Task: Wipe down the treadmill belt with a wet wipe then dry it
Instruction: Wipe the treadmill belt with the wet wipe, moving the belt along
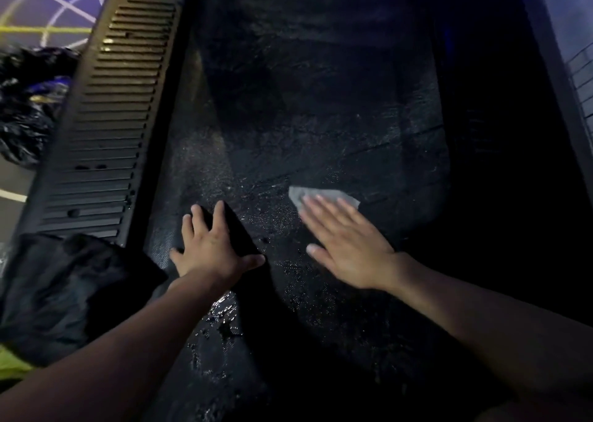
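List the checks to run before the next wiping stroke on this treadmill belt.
1. Wipe pinned under the right hand, fingers flat: ok.
2. Left hand spread and resting on the treadmill belt: ok.
3. Belt around the hands glistens wet: ok.
4. Far end of the belt already wiped: cannot tell, too dark.
5. Drying cloth at hand: cannot tell; a dark shape lies under the left hand.
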The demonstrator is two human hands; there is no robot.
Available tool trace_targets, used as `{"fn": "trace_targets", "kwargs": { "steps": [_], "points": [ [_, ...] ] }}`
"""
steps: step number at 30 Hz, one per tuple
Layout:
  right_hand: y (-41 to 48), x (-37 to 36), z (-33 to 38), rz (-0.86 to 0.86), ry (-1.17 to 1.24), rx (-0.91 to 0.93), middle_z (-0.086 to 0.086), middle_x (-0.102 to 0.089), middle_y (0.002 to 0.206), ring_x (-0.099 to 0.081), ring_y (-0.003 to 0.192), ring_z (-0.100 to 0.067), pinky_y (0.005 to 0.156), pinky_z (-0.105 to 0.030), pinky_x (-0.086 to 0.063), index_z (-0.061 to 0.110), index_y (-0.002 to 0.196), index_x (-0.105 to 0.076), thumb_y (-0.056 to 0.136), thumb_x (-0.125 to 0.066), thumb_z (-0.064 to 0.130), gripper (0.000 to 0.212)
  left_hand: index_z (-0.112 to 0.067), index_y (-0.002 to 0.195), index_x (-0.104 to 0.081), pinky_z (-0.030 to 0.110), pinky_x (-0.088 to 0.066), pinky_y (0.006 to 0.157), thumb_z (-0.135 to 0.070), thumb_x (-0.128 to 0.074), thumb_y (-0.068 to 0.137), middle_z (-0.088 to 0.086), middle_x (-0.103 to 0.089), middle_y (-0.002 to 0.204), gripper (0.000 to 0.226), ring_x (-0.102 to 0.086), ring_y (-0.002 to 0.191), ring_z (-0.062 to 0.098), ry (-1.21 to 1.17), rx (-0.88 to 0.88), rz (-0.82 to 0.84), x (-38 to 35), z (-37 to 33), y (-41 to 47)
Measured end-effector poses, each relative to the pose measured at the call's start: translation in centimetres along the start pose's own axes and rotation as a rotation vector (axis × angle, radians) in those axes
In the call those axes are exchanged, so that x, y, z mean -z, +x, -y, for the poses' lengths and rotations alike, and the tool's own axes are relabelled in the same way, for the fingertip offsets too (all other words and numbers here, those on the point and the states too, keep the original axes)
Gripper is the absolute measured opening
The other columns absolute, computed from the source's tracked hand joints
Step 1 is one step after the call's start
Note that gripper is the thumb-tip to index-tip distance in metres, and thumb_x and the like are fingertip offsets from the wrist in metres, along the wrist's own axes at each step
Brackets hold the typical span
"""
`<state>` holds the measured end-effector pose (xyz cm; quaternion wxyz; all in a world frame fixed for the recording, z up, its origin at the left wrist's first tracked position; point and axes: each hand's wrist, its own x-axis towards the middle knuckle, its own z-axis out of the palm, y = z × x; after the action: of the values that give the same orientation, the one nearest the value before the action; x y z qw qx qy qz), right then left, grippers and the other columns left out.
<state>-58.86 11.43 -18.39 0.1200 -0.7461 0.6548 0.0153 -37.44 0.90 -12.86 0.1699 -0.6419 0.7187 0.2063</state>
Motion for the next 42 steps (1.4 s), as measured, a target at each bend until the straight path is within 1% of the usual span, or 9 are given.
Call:
{"fn": "trace_targets", "kwargs": {
  "steps": [10,14,18,21,25,29,32,36,42],
  "points": [
    [2.8,0.9,1.9,0.038,0.040,-0.102,-0.010,0.021,0.164,0.027,0.149,-0.023,0.122,-0.047,0.012,0.010,0.155,0.017,0.102,-0.003,0.056,0.073,-0.017,0.155,0.006,0.051,-0.024,0.114,-0.047,-0.085,0.065,0.003,0.011,0.162,0.131,0.002,0.149,0.024,0.123,-0.074,0.021,0.9,2.1,0.1],
    [2.8,0.4,3.7,0.081,0.016,0.223,-0.007,0.018,0.164,0.023,0.150,-0.021,0.123,-0.045,0.011,0.011,0.157,0.011,0.104,-0.010,0.055,0.072,-0.011,0.151,-0.003,0.044,-0.022,0.115,-0.060,-0.081,0.061,0.019,-0.004,0.155,0.129,-0.010,0.144,0.034,0.138,0.008,-0.039,0.9,2.2,-0.7],
    [4.7,0.9,4.3,0.026,0.056,-0.012,-0.012,0.016,0.164,0.021,0.150,-0.025,0.122,-0.048,0.010,0.009,0.155,0.013,0.102,-0.007,0.055,0.073,0.002,0.150,0.002,0.042,-0.011,0.122,-0.060,-0.079,0.065,0.021,0.011,0.159,0.133,0.007,0.149,0.034,0.054,-0.034,0.026,0.2,3.5,-0.7],
    [4.6,0.6,5.7,0.063,0.014,0.280,-0.010,0.013,0.165,0.019,0.151,-0.024,0.122,-0.045,0.010,0.010,0.156,0.009,0.104,-0.011,0.054,0.071,-0.002,0.151,0.017,0.033,0.001,0.121,-0.046,-0.087,0.063,0.016,0.028,0.157,0.142,0.021,0.147,0.029,0.075,-0.153,0.171,0.5,6.0,-0.5],
    [7.1,1.4,5.5,0.056,0.029,0.014,-0.010,0.025,0.162,0.029,0.148,-0.024,0.119,-0.045,0.020,0.010,0.154,0.020,0.102,-0.003,0.055,0.072,-0.007,0.151,0.020,0.031,0.001,0.121,-0.035,-0.087,0.066,0.013,0.028,0.158,0.139,0.020,0.148,0.027,0.125,-0.187,0.120,0.3,7.1,-1.1],
    [7.2,0.9,7.2,0.086,0.003,0.284,-0.007,0.021,0.163,0.025,0.149,-0.022,0.122,-0.046,0.012,0.013,0.155,0.015,0.104,-0.010,0.054,0.070,-0.003,0.151,0.015,0.034,-0.004,0.121,-0.042,-0.084,0.068,0.016,0.021,0.159,0.135,0.015,0.148,0.031,0.168,-0.108,0.057,0.4,6.5,-1.8],
    [9.3,1.7,7.3,0.060,0.072,0.003,-0.008,0.023,0.163,0.026,0.149,-0.022,0.121,-0.045,0.016,0.012,0.153,0.019,0.102,-0.005,0.053,0.070,0.000,0.152,0.010,0.033,0.000,0.120,-0.036,-0.083,0.071,0.018,0.018,0.160,0.129,0.014,0.149,0.030,0.084,-0.045,0.068,0.3,6.7,-2.3],
    [9.4,0.8,9.2,0.078,0.002,0.322,-0.008,0.022,0.163,0.025,0.149,-0.023,0.122,-0.047,0.011,0.014,0.155,0.014,0.102,-0.005,0.053,0.069,0.002,0.151,0.011,0.032,0.002,0.120,-0.029,-0.084,0.072,0.018,0.020,0.159,0.127,0.017,0.148,0.029,0.020,-0.038,0.077,0.3,6.5,-2.1],
    [12.9,1.3,10.8,0.054,0.067,0.201,-0.007,0.020,0.164,0.024,0.150,-0.023,0.122,-0.047,0.011,0.013,0.157,0.011,0.105,-0.012,0.050,0.068,0.001,0.151,0.014,0.030,0.006,0.120,-0.025,-0.082,0.074,0.017,0.025,0.158,0.126,0.021,0.147,0.027,-0.030,-0.034,0.094,0.3,6.9,-2.1]
  ]
}}
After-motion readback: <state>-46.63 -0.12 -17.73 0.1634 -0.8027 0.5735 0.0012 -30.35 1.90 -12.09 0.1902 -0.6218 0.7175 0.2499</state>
